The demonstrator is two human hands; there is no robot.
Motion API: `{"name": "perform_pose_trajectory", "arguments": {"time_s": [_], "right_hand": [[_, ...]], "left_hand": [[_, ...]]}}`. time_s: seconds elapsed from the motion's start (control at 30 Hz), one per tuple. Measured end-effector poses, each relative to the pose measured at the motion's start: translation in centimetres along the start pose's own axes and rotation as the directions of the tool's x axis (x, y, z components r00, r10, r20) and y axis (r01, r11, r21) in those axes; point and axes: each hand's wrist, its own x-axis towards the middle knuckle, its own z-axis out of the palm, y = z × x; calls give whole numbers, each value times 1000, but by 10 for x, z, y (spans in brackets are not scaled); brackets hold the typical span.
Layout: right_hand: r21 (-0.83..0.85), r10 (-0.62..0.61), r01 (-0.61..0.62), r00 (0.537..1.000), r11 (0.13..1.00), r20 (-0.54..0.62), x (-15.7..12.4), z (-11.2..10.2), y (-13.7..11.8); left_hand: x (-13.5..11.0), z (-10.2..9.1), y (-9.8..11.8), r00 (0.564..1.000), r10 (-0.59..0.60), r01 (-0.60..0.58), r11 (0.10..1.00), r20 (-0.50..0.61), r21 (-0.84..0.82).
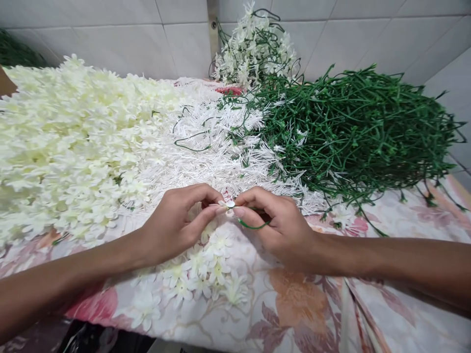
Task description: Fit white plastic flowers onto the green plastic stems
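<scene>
Nearest is a floral-print cloth point(294, 304), pink and orange blooms on a pale ground, with loose white artificial blossoms point(200, 274) lying on it right below the hands. Left hand point(172, 225) and right hand point(279, 228) come in from both sides and meet at centre, just above those blossoms. Neither hand is released. The left thumb and forefinger point(217, 208) pinch a small white blossom point(230, 203) from one side, and the right thumb and forefinger point(239, 206) pinch it from the other. The other fingers on both hands curl inward. A green wire stem point(253, 225) loops down from the blossom and runs under the right fingers.

Just past the hands is a big mass of white bristly flower strands point(206, 157), touching a heap of cream blossoms point(73, 147) on the left and a heap of green wire stems point(349, 127) on the right. A few green wires cross the white strands. Farther back, a bunch of white flowers on green wires point(253, 49) leans against a white tile wall point(117, 39) — a metal strip point(212, 29) runs up the tiles behind it.
</scene>
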Motion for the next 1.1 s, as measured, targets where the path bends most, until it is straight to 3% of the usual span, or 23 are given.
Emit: {"name": "perform_pose_trajectory", "arguments": {"time_s": [0.17,0.27,0.37,0.47,0.57,0.63,0.83,0.93,1.1], "right_hand": [[149,44,-27,993,988,-113,-7,0,1],[256,69,-15,977,966,-203,-12,1,4],[320,62,17,970,947,-235,-14,3,6],[346,64,15,974,938,-217,-13,4,6],[328,69,4,976,945,-208,-13,3,6],[321,73,-4,977,947,-202,-13,3,7],[271,95,-45,980,961,-177,-13,4,8],[256,98,-52,980,965,-171,-12,4,7],[241,86,-40,979,970,-183,-12,4,8]], "left_hand": [[6,-12,0,997,-6,6,1000,-75,0],[13,-28,-3,995,18,-8,994,-95,109],[19,-39,-8,994,74,-95,945,79,313],[21,-44,-12,957,133,-241,862,258,447],[20,-48,-12,900,137,-340,815,414,469],[19,-50,-12,874,146,-376,807,462,456],[18,-44,-15,845,196,-464,730,497,502],[18,-39,-16,856,250,-481,705,452,522],[18,-43,-9,917,238,-356,852,321,384]]}}
